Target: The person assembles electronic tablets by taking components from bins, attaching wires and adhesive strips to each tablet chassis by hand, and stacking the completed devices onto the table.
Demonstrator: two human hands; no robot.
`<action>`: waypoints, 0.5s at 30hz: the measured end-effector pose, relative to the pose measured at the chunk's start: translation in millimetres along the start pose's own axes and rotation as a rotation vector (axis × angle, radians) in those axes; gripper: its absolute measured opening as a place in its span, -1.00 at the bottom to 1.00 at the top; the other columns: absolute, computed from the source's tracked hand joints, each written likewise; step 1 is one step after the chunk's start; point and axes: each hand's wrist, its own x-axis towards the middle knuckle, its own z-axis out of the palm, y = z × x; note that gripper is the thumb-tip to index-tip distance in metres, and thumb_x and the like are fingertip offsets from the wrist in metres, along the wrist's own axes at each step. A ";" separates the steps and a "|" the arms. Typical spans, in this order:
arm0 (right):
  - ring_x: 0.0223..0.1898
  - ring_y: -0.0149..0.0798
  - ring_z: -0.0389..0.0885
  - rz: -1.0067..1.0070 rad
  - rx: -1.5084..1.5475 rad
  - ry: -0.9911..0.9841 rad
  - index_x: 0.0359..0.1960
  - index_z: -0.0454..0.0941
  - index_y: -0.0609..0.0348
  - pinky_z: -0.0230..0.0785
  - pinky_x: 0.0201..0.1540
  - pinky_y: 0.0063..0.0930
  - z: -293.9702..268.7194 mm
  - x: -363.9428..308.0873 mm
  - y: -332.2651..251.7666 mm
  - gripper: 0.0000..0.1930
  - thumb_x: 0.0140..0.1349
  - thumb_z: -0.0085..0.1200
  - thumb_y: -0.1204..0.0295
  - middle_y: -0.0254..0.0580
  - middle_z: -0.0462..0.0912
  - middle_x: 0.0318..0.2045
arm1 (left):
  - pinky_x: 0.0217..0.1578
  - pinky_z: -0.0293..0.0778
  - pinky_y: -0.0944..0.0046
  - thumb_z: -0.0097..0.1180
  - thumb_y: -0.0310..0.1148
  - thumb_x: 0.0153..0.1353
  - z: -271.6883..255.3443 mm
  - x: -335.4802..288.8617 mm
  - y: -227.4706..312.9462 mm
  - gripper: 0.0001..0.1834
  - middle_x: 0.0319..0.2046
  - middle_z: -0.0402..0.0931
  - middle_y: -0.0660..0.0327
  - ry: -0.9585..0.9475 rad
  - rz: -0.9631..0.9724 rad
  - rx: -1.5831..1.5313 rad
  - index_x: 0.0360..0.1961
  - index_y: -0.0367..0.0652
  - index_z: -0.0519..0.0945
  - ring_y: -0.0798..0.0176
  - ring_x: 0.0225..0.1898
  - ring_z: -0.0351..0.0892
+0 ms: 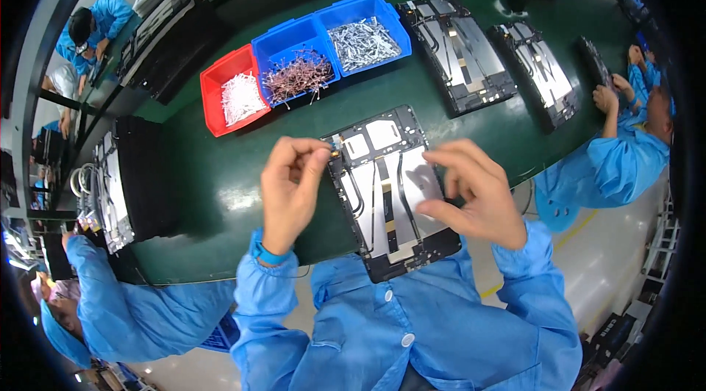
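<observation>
In front of me an opened tablet (393, 200) lies at the table's near edge, its lower end overhanging toward me. Silver plates, black cables and a dark frame show inside it. My left hand (290, 189) is closed in a pinch at the tablet's upper left corner, by a small orange and blue part. What sits between its fingertips is too small to make out. Above the tablet's right side, my right hand (471, 189) is open, with thumb and fingers apart and nothing visible in them.
Beyond the tablet stand a red bin (213, 93) of white pieces, a blue bin (268, 45) of copper-brown pieces and another blue bin (401, 42) of silver-white pieces. More opened tablets (463, 53) lie at right. A tablet stack (140, 178) stands left. Co-workers sit on both sides.
</observation>
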 end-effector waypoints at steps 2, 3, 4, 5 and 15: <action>-0.54 -0.59 0.48 -0.037 0.257 -0.078 0.14 0.51 0.26 0.16 -0.58 -0.69 20.5 26.1 -3.1 -0.42 0.04 0.41 0.48 -0.05 0.51 0.06 | -0.50 0.20 0.52 0.15 -0.45 0.35 9.7 -13.6 3.9 -0.88 -0.40 0.38 0.39 -0.061 -0.145 -0.339 -0.19 -0.30 0.60 0.56 -0.50 0.28; -0.53 -0.60 0.49 -0.074 0.318 -0.101 0.16 0.50 0.26 0.18 -0.59 -0.68 32.4 37.3 -3.4 -0.43 0.08 0.39 0.48 -0.10 0.57 -0.02 | -0.52 0.17 0.52 0.14 -0.44 0.35 12.0 -19.9 -2.5 -0.87 -0.40 0.38 0.38 -0.081 -0.197 -0.485 -0.19 -0.31 0.59 0.57 -0.51 0.25; -0.53 -0.59 0.49 -0.091 0.335 -0.142 0.17 0.49 0.26 0.19 -0.58 -0.66 43.9 45.4 2.0 -0.45 0.11 0.36 0.48 -0.14 0.61 -0.10 | -0.55 0.11 0.53 0.12 -0.44 0.37 15.7 -25.4 -4.6 -0.86 -0.38 0.37 0.38 -0.080 -0.205 -0.570 -0.17 -0.31 0.59 0.59 -0.52 0.22; -0.54 -0.59 0.49 -0.109 0.351 -0.182 0.17 0.48 0.25 0.21 -0.58 -0.63 53.3 50.7 5.5 -0.47 0.14 0.33 0.48 -0.18 0.65 -0.19 | -0.56 0.09 0.51 0.12 -0.43 0.36 18.0 -29.0 -6.6 -0.87 -0.37 0.36 0.38 -0.070 -0.180 -0.584 -0.17 -0.30 0.58 0.58 -0.53 0.20; -0.66 -0.51 0.35 -0.178 0.287 -0.084 -0.29 0.67 0.27 0.15 -0.63 -0.56 66.7 58.9 4.2 -0.89 0.14 0.26 0.56 -0.30 0.58 -0.49 | -0.52 0.22 0.51 0.10 -0.46 0.36 27.5 -48.9 -21.8 -0.91 -0.23 0.37 0.28 0.167 0.019 -0.294 -0.20 -0.27 0.52 0.53 -0.45 0.32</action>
